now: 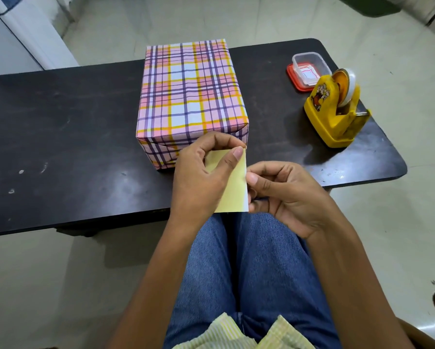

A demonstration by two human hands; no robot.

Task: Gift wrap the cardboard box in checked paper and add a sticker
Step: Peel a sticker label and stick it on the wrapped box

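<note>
The left hand (201,177) pinches the top of a sticker sheet (234,192), thumb laid across its face and fingers curled behind. The right hand (286,197) pinches the sheet's right edge between thumb and forefinger. The sheet is a small pale yellow rectangle with a thin white strip down its right side, held upright over the near edge of the desk (72,147) and above the person's jeans (256,273). Just beyond the left hand's fingers stands the wrapped box (191,91), fully covered in checked paper (186,114) of pink, white, yellow and purple lines. Its near end face shows folded triangular flaps. The box sits around the middle of the desk and reaches back to the far edge. The sheet's top corner overlaps the box's near right corner in this view; whether they touch cannot be told. The desk is dark, scuffed and round-cornered. Towards its right edge sits a yellow tape dispenser (334,109), and a clear plastic container (309,69) rests on a red lid (293,80) near the far right corner. A pale tiled floor (400,222) surrounds the desk.
</note>
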